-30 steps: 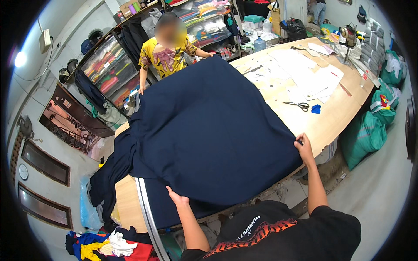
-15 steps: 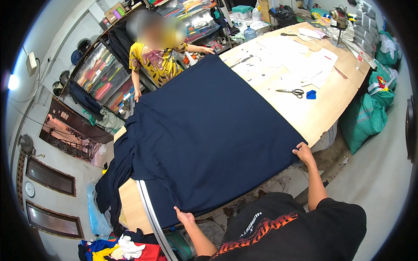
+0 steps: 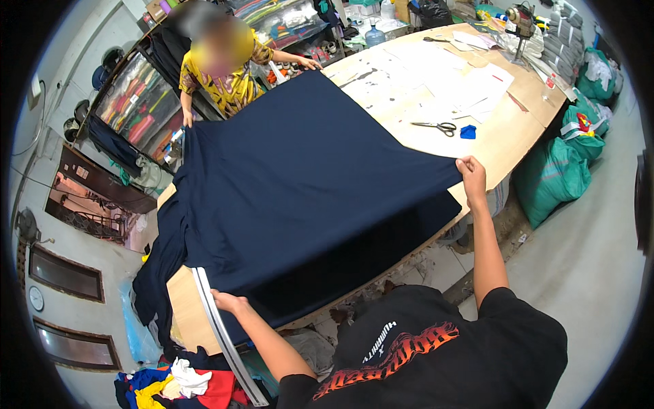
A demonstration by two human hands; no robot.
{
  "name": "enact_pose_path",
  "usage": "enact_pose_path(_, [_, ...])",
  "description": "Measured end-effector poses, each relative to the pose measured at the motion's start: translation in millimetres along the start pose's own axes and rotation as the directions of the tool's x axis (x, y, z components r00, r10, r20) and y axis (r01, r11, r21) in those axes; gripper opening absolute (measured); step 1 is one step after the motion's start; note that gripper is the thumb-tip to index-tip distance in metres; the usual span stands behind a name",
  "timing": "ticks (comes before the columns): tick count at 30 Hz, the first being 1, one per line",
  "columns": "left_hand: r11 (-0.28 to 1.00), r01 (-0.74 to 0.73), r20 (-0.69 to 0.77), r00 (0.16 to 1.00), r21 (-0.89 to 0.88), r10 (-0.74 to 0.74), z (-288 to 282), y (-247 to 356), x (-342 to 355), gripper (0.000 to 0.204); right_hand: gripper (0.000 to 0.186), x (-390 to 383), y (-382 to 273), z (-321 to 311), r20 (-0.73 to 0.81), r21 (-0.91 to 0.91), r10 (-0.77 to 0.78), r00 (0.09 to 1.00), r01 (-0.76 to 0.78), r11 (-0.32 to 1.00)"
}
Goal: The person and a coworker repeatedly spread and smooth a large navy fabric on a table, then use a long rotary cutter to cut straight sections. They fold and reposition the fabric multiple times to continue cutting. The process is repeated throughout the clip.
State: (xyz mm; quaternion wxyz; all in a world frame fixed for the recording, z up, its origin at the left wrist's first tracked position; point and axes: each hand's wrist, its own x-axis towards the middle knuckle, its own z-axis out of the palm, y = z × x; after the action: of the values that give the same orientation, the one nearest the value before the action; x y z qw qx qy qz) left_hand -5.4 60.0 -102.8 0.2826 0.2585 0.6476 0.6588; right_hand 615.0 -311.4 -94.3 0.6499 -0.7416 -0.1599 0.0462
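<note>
A broad sheet of dark navy fabric (image 3: 293, 170) is spread over a pale wooden table. My right hand (image 3: 473, 174) pinches its near right corner and holds it raised off the table. Beneath the lifted sheet, another dark navy layer (image 3: 381, 252) lies flat along the near table edge. At the near left, beside a white-and-grey metal rail (image 3: 221, 327), my left hand (image 3: 230, 301) is closed on the sheet's near edge; its fingertips are partly hidden. Across the table, a co-worker in a yellow patterned top (image 3: 235, 95) holds the far edge with both hands.
Black-handled scissors (image 3: 446, 128), a blue cloth scrap (image 3: 468, 132) and paper sheets (image 3: 484, 88) lie on the table (image 3: 507, 143). A cutting machine (image 3: 521, 27) stands at its far end. Green sacks (image 3: 555, 177) sit at the right; colourful clothes (image 3: 177, 382) are heaped lower left.
Both my hands have moved away from me, lifting the fabric's near edge and uncovering the layer beneath. The whole view has shifted slightly; the co-worker still holds the far edge.
</note>
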Motion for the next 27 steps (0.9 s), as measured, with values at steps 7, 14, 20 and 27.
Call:
enact_pose_path(7, [0.96, -0.264, -0.256, 0.938, -0.098, 0.232, -68.5, 40.6, -69.0, 0.076, 0.016, -37.9, -37.8, -4.9, -0.253, -0.162, -0.245, 0.936, 0.208, 0.964])
enact_pose_path(14, [0.965, 0.009, 0.05, 0.998, 0.262, -0.023, -129.3, -101.3, -33.5, 0.058, 0.022, -41.4, 96.3, -2.1, -0.153, -0.394, 0.003, 0.988, -0.064, 0.917])
enact_pose_path(20, [0.953, 0.232, -0.013, 0.972, 0.195, -0.234, -122.9, -111.5, -17.0, 0.037, 0.027, -43.5, 134.9, 12.4, -0.201, -0.524, 0.108, 0.974, -0.2, 0.828])
enact_pose_path(27, [0.815, -0.154, -0.194, 0.931, 0.559, 0.309, -106.3, -90.7, -44.3, 0.066, 0.024, -58.3, 130.5, -5.3, -0.258, -0.626, 0.037, 0.966, -0.196, 0.755])
